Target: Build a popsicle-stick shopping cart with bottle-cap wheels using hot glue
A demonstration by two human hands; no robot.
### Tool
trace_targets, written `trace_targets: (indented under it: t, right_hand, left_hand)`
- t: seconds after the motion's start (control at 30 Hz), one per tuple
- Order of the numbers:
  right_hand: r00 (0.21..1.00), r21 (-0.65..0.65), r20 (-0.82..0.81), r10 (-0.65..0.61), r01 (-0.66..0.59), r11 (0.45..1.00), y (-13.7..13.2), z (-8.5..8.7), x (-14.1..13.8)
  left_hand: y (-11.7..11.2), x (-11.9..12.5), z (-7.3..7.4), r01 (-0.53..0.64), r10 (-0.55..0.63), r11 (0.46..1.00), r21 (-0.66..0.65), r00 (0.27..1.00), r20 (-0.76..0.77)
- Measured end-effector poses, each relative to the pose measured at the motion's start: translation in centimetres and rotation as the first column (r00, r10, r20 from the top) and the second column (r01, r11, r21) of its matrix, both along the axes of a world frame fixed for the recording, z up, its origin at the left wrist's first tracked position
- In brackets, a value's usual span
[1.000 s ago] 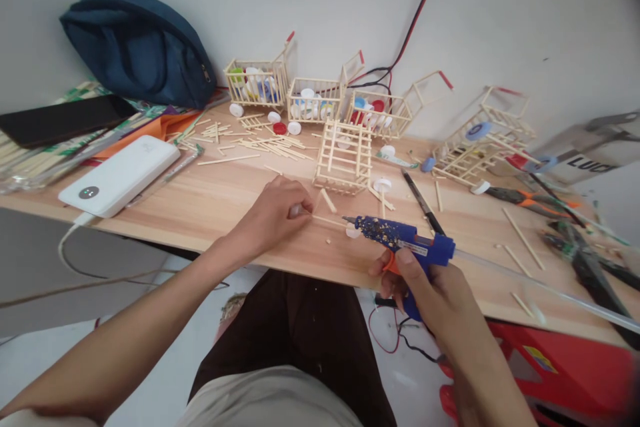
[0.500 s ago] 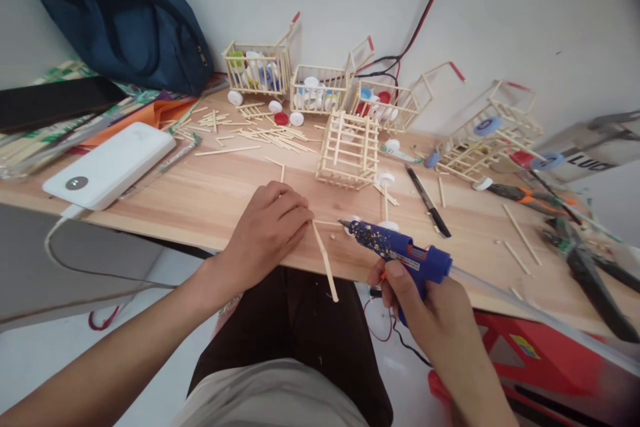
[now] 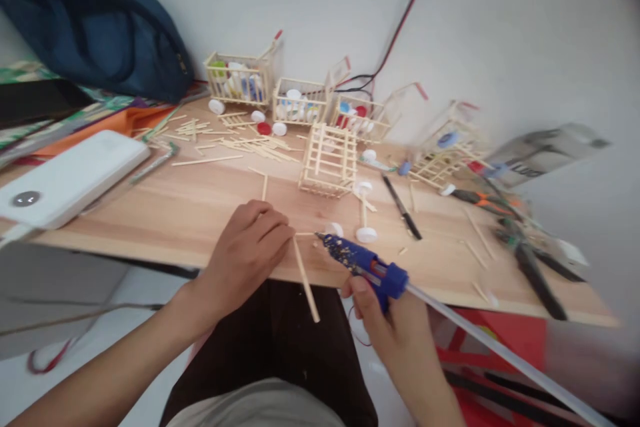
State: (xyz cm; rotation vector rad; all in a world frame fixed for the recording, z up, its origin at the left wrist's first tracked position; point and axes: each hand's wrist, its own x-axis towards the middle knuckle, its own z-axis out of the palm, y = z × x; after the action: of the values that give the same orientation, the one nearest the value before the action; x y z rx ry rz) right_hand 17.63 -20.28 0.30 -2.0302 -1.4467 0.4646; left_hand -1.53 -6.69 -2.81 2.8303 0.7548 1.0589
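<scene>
My left hand is closed at the table's front edge, fingers pressed on a thin wooden stick that juts out over my lap. Another thin stick runs from those fingertips toward the nozzle of a blue glue gun. My right hand is wrapped around the gun's handle, and a long clear glue stick sticks out of its back. Dark and pale specks cover the gun's front. Just behind the nozzle stand white wheels on a stick axle. A stick-built basket frame rests farther back.
Several stick-built carts line the wall, some holding coloured caps. Loose cut sticks lie in front of them. A white power bank and blue bag are left; a black pen and pliers lie right.
The whole view has shifted, so the table's things appear farther left and slightly lower. Both hands keep their grips, and the glue gun's nozzle stays at the far end of the thin stick.
</scene>
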Motion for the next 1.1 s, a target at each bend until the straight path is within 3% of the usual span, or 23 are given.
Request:
trace_targets:
  t: [0.23, 0.5, 0.67, 0.83, 1.1]
  right_hand:
    - [1.0, 0.02, -0.031, -0.007, 0.008, 1.0, -0.3, -0.1, -0.3]
    - [1.0, 0.043, -0.002, -0.014, 0.014, 0.999, -1.1, -0.1, -0.4]
    - [0.996, 0.077, 0.077, -0.041, 0.035, 0.996, -1.5, -0.6, -0.3]
    - [0.99, 0.091, 0.136, -0.044, 0.032, 0.995, -1.7, -1.7, -0.3]
    - [0.982, 0.091, 0.191, -0.014, -0.003, 0.996, -1.8, -2.0, -0.4]
  left_hand:
    - [0.3, 0.4, 0.5, 0.012, -0.016, 0.993, 0.118, 0.999, 0.037]
    - [-0.1, 0.3, 0.5, 0.002, -0.006, 0.99, 0.138, 1.0, 0.03]
    - [-0.3, 0.5, -0.2, -0.025, 0.014, 0.987, 0.156, 0.997, 0.074]
    - [-0.3, 0.1, -1.2, -0.027, 0.023, 0.997, 0.069, 0.998, 0.066]
    - [-0.4, -0.2, -2.0, -0.023, 0.016, 0.993, 0.113, 0.998, 0.064]
